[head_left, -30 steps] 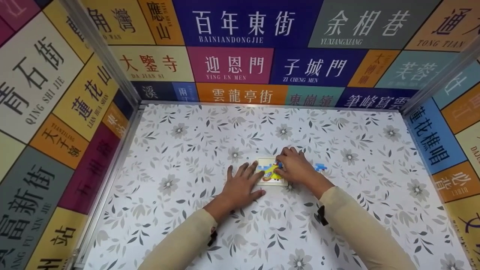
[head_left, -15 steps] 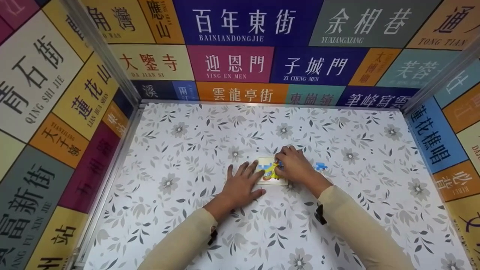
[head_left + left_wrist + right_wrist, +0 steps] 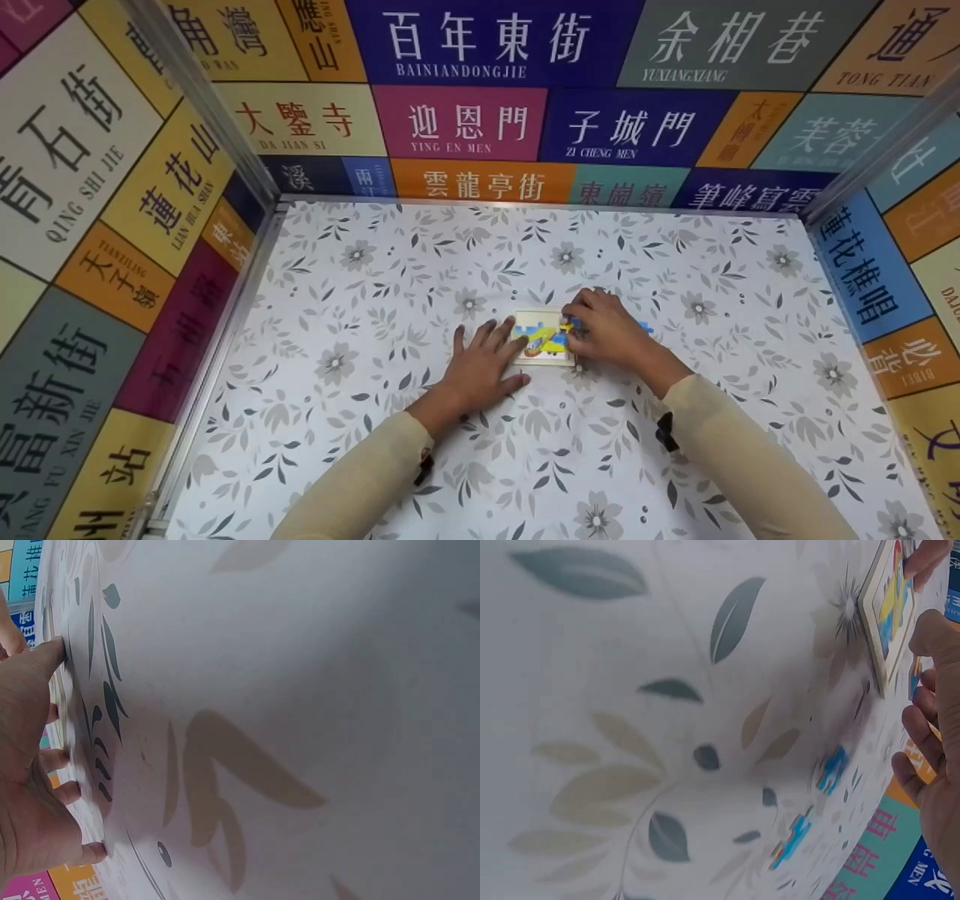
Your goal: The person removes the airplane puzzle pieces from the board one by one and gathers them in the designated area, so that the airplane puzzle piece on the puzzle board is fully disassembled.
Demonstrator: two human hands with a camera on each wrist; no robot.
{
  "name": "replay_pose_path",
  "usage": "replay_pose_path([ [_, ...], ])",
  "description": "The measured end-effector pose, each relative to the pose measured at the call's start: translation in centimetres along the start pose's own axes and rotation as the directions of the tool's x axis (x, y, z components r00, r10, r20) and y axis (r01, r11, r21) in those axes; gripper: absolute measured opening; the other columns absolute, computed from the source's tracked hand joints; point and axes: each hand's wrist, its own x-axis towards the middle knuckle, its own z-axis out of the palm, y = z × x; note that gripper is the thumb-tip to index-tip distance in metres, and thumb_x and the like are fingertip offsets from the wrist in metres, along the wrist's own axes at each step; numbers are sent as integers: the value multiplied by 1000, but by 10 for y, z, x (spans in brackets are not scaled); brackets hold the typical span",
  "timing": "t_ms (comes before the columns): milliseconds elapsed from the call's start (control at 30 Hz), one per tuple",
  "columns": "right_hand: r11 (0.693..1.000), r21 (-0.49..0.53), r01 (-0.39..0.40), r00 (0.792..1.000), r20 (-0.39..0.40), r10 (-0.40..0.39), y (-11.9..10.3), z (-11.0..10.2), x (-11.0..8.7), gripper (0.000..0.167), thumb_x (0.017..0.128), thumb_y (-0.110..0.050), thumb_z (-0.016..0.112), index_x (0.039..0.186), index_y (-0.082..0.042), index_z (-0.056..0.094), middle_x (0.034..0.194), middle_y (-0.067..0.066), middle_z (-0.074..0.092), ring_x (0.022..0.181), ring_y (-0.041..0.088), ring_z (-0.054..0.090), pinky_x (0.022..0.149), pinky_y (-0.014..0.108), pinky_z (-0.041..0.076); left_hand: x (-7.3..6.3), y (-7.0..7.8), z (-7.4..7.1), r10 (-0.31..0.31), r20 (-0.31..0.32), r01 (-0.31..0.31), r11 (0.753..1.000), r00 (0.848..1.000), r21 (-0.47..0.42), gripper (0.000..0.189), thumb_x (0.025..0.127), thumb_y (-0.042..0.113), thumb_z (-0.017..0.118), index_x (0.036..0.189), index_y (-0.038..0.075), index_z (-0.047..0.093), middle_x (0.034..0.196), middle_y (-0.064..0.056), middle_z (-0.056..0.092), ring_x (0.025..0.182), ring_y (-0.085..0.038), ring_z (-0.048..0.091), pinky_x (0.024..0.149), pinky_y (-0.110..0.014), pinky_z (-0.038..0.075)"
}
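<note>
Shifted slightly to the right since the earlier frame, right hand [image 3: 611, 334] and forearm alike. Pinched between thumb and bent fingers, with hardly any gap: a small piece [image 3: 916, 673], thin, blue and orange, mostly covered, so full outline impossible to tell. Just left of those fingertips, a tray [image 3: 532, 318]: rectangular, shallow, pale and wood-like, with a straight raised rim. Fitted inside toward the near side, flat pieces [image 3: 553, 346] with a curving yellow shape over blue; knobbed along their far edge, with bare tray floor beyond. At the tray's left edge, touching with spread, nearly straight fingers and grasping nothing: left hand [image 3: 484, 367]. Right of the tray, loose on the table [image 3: 420, 300], two blue pieces [image 3: 832, 769], lobed and apart from each other. Underneath everything, a smooth white surface printed with grey leaves and round-petalled flowers. On both arms, sleeves [image 3: 750, 457] of soft beige cloth. Along the far, left and right sides, walls [image 3: 459, 124] in flat coloured rectangles with bold lettering, joined at the corners by greyish, metal-looking strips [image 3: 225, 105].
</note>
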Motion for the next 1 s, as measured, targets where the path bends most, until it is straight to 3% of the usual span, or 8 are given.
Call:
replay_pose_path([
  [267,997,-46,-54,998,-11,54,21,-20,-28,33,92,-17,82,122,-6,79,120,15,67,107,37,58,96,66,45,1,0,-1,-9,28,10,1000,1000,-11,72,111,66,50,174,34,37,187,0,19,171,-34,23,130,-78,20],
  [500,995,-18,-102,995,-14,102,45,-40,-55,30,92,-12,81,122,-5,80,121,15,66,107,35,56,93,65,41,-1,3,-4,-11,20,11,1000,1000,-26,71,111,64,52,173,31,40,187,-2,22,172,-36,22,130,-78,20],
  [733,988,-38,-149,989,8,150,65,-53,-77,26,91,-9,82,117,-5,82,117,15,66,108,41,66,99,70,42,-1,4,-4,-15,28,16,1000,999,-25,72,111,65,51,173,32,39,187,-2,21,172,-36,21,130,-78,20],
  [867,984,-50,-174,983,44,176,75,-58,-87,22,93,-8,80,114,-5,81,118,18,64,97,37,68,99,74,43,-1,4,-5,-12,22,12,1000,1000,-17,71,111,65,50,173,31,39,187,-2,22,172,-35,22,130,-77,20],
  [1000,983,-54,-175,981,71,179,84,-60,-94,17,93,-5,80,110,-5,81,118,19,62,85,26,63,87,63,50,0,4,-4,-15,23,15,1000,1000,-14,71,111,65,50,173,32,39,187,-1,22,172,-35,22,130,-77,20],
])
